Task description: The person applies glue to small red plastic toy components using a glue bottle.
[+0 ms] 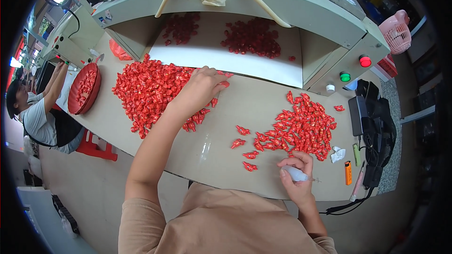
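Note:
My left hand (201, 88) reaches over the right edge of a large heap of small red plastic figures (146, 87). Its fingers are bent together, and a small red piece shows at the fingertips. In my right hand (299, 178) lies a translucent whitish squeeze bottle (295, 173) with a thin needle tip pointing right. Just beyond that hand, red figures (306, 127) lie in a second group, roughly lined up. Several single figures (250, 166) are spread on the tabletop to its left.
A grey cabinet (325, 51) with an open bay holds more red pieces (252, 37) on a white surface. On the right lie an orange lighter (348, 173), crumpled tissue (337, 154) and black cabled gear (376, 131). Leftward, a person (40, 117) sits near a red basin (84, 89).

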`<act>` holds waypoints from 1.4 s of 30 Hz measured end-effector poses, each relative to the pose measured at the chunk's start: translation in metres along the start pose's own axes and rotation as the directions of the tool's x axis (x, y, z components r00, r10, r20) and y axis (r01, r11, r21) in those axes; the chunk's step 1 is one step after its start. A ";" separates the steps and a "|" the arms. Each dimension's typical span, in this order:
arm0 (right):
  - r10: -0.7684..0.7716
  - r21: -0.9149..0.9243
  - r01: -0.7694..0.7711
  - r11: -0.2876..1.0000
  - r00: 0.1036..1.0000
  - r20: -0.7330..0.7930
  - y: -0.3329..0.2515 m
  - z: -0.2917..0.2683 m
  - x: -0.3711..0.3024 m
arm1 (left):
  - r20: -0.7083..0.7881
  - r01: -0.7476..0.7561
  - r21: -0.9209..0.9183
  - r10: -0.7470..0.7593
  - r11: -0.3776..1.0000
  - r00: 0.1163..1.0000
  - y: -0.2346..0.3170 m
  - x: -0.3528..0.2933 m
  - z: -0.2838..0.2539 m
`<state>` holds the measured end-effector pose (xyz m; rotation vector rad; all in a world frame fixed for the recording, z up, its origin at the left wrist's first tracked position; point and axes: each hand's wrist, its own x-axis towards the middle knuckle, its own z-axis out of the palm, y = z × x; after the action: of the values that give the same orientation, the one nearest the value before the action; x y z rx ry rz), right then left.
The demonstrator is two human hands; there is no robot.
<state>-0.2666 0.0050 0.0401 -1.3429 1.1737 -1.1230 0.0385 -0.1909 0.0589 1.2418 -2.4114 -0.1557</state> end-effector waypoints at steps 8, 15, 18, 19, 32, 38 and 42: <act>-0.094 -0.159 0.127 0.979 0.976 0.196 -0.002 0.010 0.002 | 0.165 0.152 -0.986 -0.365 -0.063 0.916 0.079 -0.075 0.005; -0.026 0.013 0.025 1.000 0.997 0.078 -0.023 0.038 0.000 | 0.394 0.116 -0.684 -0.230 -0.720 0.890 0.128 -0.133 0.029; -0.069 0.015 0.069 0.997 0.998 0.011 -0.021 0.044 0.000 | 0.418 0.141 -0.675 -0.218 -0.724 0.882 0.138 -0.145 0.033; -0.109 0.003 0.109 0.994 0.994 -0.001 -0.020 0.044 0.001 | 0.422 0.147 -0.672 -0.212 -0.726 0.881 0.140 -0.147 0.034; -0.296 -0.239 0.276 0.931 0.954 -0.047 -0.032 0.050 0.005 | 0.532 0.151 -0.332 -0.053 -0.931 0.845 0.146 -0.152 0.043; -0.339 -0.264 0.334 0.905 0.940 0.027 -0.035 0.053 0.012 | 0.516 0.131 -0.260 -0.023 -0.957 0.857 0.147 -0.152 0.045; -0.492 -0.254 0.503 0.826 0.864 0.110 -0.028 0.051 0.020 | 0.512 0.143 -0.248 -0.005 -0.958 0.859 0.147 -0.152 0.048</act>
<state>-0.2117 -0.0082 0.0648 -1.9605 0.9969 -1.3185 -0.0137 0.0136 0.0096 0.2215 0.1052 -2.2845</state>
